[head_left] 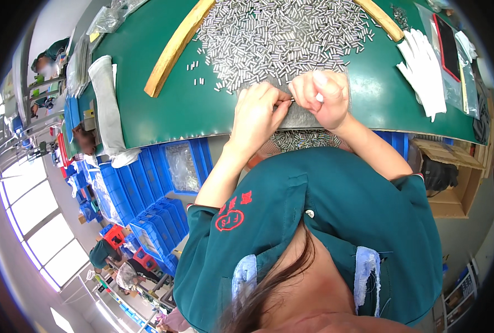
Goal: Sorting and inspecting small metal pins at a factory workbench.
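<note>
A wide heap of small silver metal pins [286,41] is spread over the green tabletop [141,114]. At its near edge my left hand [259,114] is closed, thumb and forefinger pinched on a tiny metal piece that looks like one of the pins. My right hand [323,100] is closed just beside it, its fingertips almost meeting the left ones. A small white tip [319,97] shows between the right fingers; the rest of it is hidden. Under both hands lies a greyish clear sheet [305,117]. A few loose pins [198,81] lie apart on the left.
Wooden strips [176,50] [381,19] flank the heap. White gloves [423,72] and a red-edged phone [447,47] lie at right, a grey sleeve [107,102] at left. More pins [308,140] sit below the table edge. Blue crates [161,227] and a cardboard box [452,202] stand below.
</note>
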Available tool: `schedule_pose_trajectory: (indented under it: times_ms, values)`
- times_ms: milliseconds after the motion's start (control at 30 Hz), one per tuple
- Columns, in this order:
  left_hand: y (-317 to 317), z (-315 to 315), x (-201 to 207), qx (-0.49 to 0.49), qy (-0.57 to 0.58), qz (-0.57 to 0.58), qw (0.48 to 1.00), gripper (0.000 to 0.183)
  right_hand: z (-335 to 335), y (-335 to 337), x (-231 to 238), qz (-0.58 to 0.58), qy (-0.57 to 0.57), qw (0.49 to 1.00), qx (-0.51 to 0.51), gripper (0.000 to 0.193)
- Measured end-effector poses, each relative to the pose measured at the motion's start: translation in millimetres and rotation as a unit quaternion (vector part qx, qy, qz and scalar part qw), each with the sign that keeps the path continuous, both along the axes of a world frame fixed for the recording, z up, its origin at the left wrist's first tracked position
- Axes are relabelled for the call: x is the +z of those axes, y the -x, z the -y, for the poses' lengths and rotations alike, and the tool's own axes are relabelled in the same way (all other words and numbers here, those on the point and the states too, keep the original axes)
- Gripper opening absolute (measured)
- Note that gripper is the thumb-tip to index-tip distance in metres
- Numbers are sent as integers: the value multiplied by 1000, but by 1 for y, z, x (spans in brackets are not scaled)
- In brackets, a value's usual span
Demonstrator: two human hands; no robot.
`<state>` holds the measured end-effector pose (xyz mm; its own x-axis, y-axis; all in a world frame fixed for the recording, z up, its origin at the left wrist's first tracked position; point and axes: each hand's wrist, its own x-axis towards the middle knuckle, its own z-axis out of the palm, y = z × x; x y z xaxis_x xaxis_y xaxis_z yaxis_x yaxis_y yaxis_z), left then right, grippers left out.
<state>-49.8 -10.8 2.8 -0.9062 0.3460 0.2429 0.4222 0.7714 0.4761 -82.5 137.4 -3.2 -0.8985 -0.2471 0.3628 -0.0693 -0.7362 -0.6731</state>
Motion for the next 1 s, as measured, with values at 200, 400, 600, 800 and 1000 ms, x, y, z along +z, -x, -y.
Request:
schedule_pose_trajectory:
  times_ms: [200,400,600,800,1000]
  values:
    - [-1,1,-1,14,-12,11,1000,8,-8,8,-1,83,39,996,20,47]
    - [-1,1,2,6,-2,16,1000,8,-7,7,-1,59,28,998,18,48]
    - [-2,1,2,6,-3,15,1000,8,-5,6,-4,73,63,995,22,48]
    - [-1,2,1,-1,36,28,999,7,6,0,3,-66,-70,995,-36,43]
    - [-3,-3,12,-23,107,-6,994,13,-7,12,-2,121,82,989,20,45]
